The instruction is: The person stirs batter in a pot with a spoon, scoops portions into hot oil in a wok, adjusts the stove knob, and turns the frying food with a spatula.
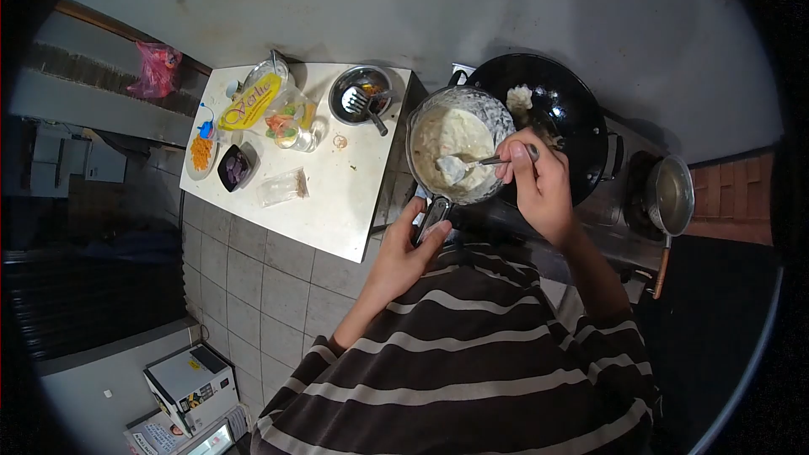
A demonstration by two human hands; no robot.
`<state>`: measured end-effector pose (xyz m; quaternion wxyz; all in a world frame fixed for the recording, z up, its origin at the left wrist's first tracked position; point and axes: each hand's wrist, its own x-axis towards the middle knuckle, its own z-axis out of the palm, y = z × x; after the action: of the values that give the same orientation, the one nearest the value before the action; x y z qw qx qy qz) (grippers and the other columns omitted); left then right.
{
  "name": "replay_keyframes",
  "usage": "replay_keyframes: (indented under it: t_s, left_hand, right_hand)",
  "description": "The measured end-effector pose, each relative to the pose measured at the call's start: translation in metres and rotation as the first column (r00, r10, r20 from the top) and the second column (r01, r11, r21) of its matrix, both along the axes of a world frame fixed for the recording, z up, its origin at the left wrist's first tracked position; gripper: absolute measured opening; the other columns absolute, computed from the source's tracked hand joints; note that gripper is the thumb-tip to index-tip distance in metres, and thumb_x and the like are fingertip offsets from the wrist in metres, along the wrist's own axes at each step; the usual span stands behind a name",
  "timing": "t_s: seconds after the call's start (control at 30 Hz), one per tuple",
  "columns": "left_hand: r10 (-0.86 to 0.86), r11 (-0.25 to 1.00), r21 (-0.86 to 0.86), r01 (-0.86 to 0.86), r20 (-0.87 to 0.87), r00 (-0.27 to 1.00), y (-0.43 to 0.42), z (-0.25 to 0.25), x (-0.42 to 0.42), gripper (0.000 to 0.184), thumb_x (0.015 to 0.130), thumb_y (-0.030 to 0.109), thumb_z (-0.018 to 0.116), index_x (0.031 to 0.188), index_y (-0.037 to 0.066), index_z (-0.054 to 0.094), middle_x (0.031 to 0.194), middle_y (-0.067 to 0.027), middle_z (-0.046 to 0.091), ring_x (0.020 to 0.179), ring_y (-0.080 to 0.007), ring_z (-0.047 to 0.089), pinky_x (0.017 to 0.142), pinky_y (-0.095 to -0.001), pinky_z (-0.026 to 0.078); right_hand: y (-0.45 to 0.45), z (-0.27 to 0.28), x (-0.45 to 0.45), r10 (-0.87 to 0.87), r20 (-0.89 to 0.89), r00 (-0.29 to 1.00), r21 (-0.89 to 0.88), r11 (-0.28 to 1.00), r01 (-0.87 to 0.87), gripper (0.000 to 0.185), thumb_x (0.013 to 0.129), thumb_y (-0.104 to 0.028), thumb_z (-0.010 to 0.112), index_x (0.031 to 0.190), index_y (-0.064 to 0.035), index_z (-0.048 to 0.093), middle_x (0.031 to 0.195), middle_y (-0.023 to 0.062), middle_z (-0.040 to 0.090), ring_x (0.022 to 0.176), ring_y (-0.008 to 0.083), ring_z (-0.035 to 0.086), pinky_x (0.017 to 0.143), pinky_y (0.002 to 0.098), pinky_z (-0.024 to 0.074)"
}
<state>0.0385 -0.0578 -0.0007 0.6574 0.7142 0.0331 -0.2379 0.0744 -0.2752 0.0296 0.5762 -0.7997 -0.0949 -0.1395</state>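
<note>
White rectangular table (337, 202) with white plate (199, 176) of orange shreds, black square bowl (229, 184) of purple pieces, round steel bowl (344, 88); left hand (404, 253), fingers closed around black handle (435, 219) of round grey metal saucepan (438, 109), held before the person, pale batter (463, 131) inside; metal spoon (480, 163), tip in batter; right hand (539, 181), fingers pinching spoon's handle; round black wok (581, 101), pale lump (520, 99) inside; wooden-handled metal pan (672, 190)

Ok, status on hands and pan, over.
Left hand holding handle of pan. Right hand gripping spoon. Pale mixture inside pan. Nothing visibly blocking spoon.
</note>
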Motion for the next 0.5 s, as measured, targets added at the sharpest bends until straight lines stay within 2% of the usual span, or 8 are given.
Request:
replay_keyframes:
  t_s: [0.03, 0.2, 0.27, 0.4, 0.5]
  left_hand:
    - [0.023, 1.000, 0.016, -0.024, 0.070, 0.997, -0.001, -0.002, -0.001, 0.044, 0.093, 0.017, 0.067, 0.127, 0.000, 0.045, 0.074, 0.0023, 0.055, 0.055, -0.0036, 0.043, 0.045, -0.0217, 0.030]
    - [-0.025, 1.000, 0.008, 0.025, 0.028, 0.999, 0.002, 0.003, 0.004, 0.034, 0.093, 0.016, 0.066, 0.118, 0.001, 0.048, 0.070, 0.0035, 0.053, 0.053, -0.0030, 0.041, 0.045, -0.0217, 0.028]
    - [-0.034, 0.999, 0.015, 0.034, 0.013, 0.999, 0.002, 0.003, 0.003, 0.031, 0.094, 0.016, 0.066, 0.115, 0.002, 0.049, 0.069, 0.0039, 0.052, 0.053, -0.0028, 0.041, 0.045, -0.0217, 0.028]
    - [-0.042, 0.999, 0.038, 0.039, 0.084, 0.996, 0.006, -0.006, 0.001, 0.026, 0.094, 0.014, 0.065, 0.111, 0.003, 0.049, 0.067, 0.0049, 0.050, 0.052, -0.0027, 0.039, 0.045, -0.0216, 0.027]
    - [-0.053, 0.999, 0.011, 0.053, 0.071, 0.996, 0.007, -0.003, 0.000, 0.024, 0.094, 0.013, 0.065, 0.109, 0.004, 0.049, 0.066, 0.0052, 0.049, 0.052, -0.0028, 0.039, 0.044, -0.0214, 0.026]
  right_hand:
    - [0.001, -0.003, 0.000, -0.016, -0.047, 0.999, 0.049, 0.999, 0.018, 0.019, 0.101, -0.008, 0.044, 0.088, 0.0015, 0.054, 0.076, 0.0068, 0.058, 0.063, 0.0117, 0.059, 0.060, 0.0266, 0.0469]
    - [-0.001, -0.021, -0.003, -0.049, -0.148, 0.988, 0.229, 0.970, 0.083, 0.025, 0.104, -0.011, 0.040, 0.087, 0.0018, 0.052, 0.076, 0.0066, 0.058, 0.062, 0.0105, 0.058, 0.058, 0.0248, 0.0466]
    - [-0.005, -0.028, -0.004, -0.049, -0.230, 0.972, 0.422, 0.895, 0.145, 0.029, 0.105, -0.017, 0.038, 0.089, 0.0021, 0.052, 0.077, 0.0081, 0.057, 0.063, 0.0121, 0.059, 0.058, 0.0253, 0.0477]
    - [-0.014, -0.024, -0.006, -0.054, -0.208, 0.977, 0.509, 0.847, 0.155, 0.032, 0.106, -0.025, 0.038, 0.093, 0.0015, 0.051, 0.079, 0.0106, 0.058, 0.068, 0.0141, 0.059, 0.059, 0.0264, 0.0493]
    - [-0.024, -0.015, -0.009, -0.102, -0.138, 0.985, 0.468, 0.870, 0.155, 0.032, 0.106, -0.025, 0.038, 0.092, 0.0013, 0.051, 0.080, 0.0111, 0.058, 0.068, 0.0145, 0.059, 0.059, 0.0265, 0.0494]
